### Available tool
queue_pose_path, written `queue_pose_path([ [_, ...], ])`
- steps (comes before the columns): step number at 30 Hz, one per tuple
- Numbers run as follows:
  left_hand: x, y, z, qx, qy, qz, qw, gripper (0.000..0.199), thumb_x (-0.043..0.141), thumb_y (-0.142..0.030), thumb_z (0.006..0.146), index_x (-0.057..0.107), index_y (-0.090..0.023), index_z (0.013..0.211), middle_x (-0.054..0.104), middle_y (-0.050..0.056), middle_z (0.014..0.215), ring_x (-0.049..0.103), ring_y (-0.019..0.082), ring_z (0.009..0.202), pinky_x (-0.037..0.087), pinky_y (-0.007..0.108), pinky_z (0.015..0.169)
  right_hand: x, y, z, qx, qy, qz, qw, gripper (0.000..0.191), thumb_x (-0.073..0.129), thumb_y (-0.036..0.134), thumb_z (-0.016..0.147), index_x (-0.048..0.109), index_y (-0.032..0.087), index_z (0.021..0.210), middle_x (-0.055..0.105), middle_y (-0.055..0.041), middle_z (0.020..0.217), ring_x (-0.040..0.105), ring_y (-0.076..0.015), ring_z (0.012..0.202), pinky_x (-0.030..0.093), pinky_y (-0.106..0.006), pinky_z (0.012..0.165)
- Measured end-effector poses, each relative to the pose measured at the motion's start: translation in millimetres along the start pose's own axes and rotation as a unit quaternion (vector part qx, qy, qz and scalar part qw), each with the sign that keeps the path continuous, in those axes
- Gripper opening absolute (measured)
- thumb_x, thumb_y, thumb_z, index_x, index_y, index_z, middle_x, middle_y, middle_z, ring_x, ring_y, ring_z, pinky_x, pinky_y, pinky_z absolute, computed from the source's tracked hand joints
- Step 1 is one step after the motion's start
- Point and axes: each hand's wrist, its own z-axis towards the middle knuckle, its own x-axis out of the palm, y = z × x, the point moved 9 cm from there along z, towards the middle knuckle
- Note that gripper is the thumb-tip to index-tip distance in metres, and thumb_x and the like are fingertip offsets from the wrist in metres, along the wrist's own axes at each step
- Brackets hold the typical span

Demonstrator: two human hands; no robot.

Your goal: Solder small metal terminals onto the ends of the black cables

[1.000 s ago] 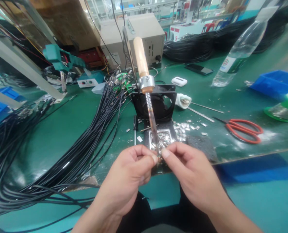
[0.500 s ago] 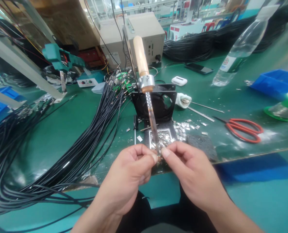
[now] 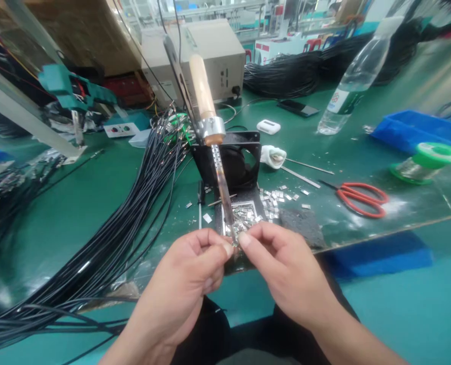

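A soldering iron [image 3: 203, 94] with a wooden handle is held in a clamp, its metal shaft slanting down towards me. Right at its tip my left hand [image 3: 189, 274] is closed in a pinch, thumb against forefinger. Opposite it, my right hand [image 3: 286, 268] pinches too, its fingertips almost meeting the left ones. Whatever small things the fingers hold is too small and hidden to name. Just behind the fingertips lies a shallow white-edged tray [image 3: 254, 205] filled with small metal pieces. More of these metal pieces [image 3: 273, 197] are scattered to its right.
A thick bundle of black cables [image 3: 122, 218] runs along the left. Behind the iron stands a black fan frame [image 3: 253, 167]. To the right are red-handled scissors [image 3: 362, 197], a solder spool [image 3: 419, 165], a blue bin [image 3: 408, 132] and a water bottle [image 3: 356, 76].
The whole scene has shifted left in view as the head turned slightly right. Both hands keep their pinch at the iron's tip.
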Motion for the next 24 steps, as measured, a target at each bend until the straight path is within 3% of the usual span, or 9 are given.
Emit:
queue_pose_path([
  [24,1.6,0.2,-0.2,0.002,0.012,-0.003,1.0,0.03,0.081,-0.034,0.068,0.056,-0.017,0.066,0.04,-0.008,0.048,0.028,0.003,0.045,0.025,0.02,0.047,-2.5,2.3,0.4,-0.006,-0.016,-0.006,1.0,0.037,0.062,0.045,0.093,0.062,0.017,0.07,0.05,0.0011,0.059,0.043,-0.0085,0.053,0.038,-0.019,0.045],
])
